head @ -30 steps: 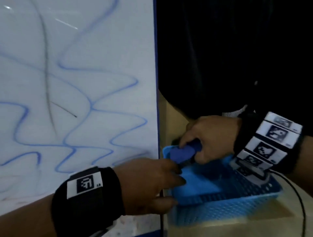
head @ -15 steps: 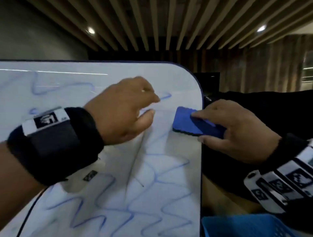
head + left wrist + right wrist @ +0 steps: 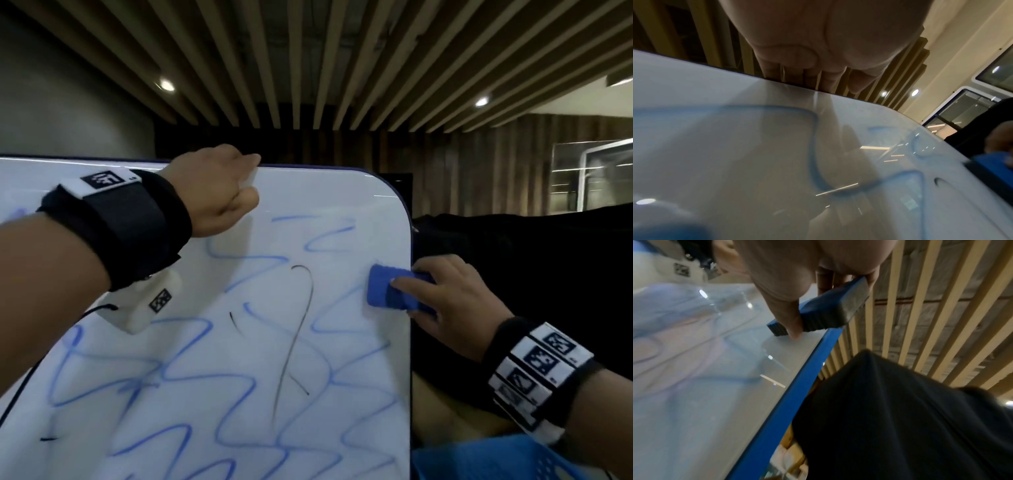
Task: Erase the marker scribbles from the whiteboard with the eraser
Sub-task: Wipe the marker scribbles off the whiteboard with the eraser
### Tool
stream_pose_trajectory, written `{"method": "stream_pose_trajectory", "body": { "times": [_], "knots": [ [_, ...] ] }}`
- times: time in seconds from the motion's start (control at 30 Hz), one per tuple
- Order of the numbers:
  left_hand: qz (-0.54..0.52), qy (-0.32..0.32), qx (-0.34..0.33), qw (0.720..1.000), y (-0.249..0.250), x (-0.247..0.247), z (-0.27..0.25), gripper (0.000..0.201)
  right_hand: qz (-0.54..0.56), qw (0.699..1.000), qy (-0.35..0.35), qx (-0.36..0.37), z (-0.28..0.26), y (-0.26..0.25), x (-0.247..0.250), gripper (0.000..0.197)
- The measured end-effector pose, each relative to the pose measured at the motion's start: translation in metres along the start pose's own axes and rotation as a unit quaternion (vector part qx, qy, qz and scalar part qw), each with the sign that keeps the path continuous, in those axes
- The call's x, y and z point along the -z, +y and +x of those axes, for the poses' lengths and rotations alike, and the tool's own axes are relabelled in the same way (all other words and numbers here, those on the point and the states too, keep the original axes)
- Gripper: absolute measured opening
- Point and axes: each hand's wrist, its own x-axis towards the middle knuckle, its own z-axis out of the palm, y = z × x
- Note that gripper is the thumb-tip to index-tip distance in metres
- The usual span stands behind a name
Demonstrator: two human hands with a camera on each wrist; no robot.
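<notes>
The whiteboard [image 3: 212, 359] stands upright, covered in blue zigzag scribbles [image 3: 219, 377] and a few thin black strokes [image 3: 294, 335]. My right hand [image 3: 448, 301] grips a blue eraser [image 3: 387, 291] and presses it on the board near the right edge, below the rounded top corner. In the right wrist view the eraser [image 3: 828, 308] sits between thumb and fingers, at the blue frame [image 3: 797, 386]. My left hand [image 3: 219, 188] holds the board's top edge, fingers curled over it; the left wrist view shows the fingers [image 3: 828, 78] hooked behind the edge of the whiteboard [image 3: 777, 162].
A blue perforated plastic basket [image 3: 479, 459] sits at the lower right beside the board. Dark black cloth [image 3: 531, 274] lies to the right of the board. A slatted wooden ceiling [image 3: 308, 68] is overhead.
My right hand lifted the eraser from the basket up to the board, then slid it lower along the right edge. My left hand rose from the basket to grip the board's top edge.
</notes>
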Motion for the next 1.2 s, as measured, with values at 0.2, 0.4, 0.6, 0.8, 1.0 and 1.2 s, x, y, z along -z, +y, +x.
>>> {"method": "stream_pose_trajectory", "body": {
  "times": [0.2,0.4,0.6,0.8,1.0,1.2],
  "knots": [
    [-0.023,0.023,-0.007,0.999,-0.006,-0.007,0.002,0.092,0.017,0.996,0.048,-0.077,0.031,0.000,0.005,0.065],
    [-0.044,0.040,0.002,0.998,-0.010,-0.014,0.006,0.091,0.022,0.999,0.014,-0.034,-0.008,0.000,-0.013,0.062],
    [-0.047,0.046,-0.004,0.998,-0.008,-0.015,0.005,0.092,0.043,0.994,0.052,-0.090,-0.010,-0.015,-0.019,0.060],
    [-0.045,0.046,0.007,0.998,-0.009,-0.012,0.006,0.093,0.032,0.990,0.078,-0.111,0.005,-0.006,-0.015,0.062],
    [-0.047,0.038,0.005,0.998,-0.005,-0.009,0.003,0.096,0.047,0.997,0.051,-0.035,-0.003,-0.037,-0.026,0.056],
    [-0.035,0.030,-0.004,0.999,-0.007,-0.005,0.002,0.096,0.026,0.985,0.113,-0.130,0.060,-0.012,0.003,0.052]
  ]
}}
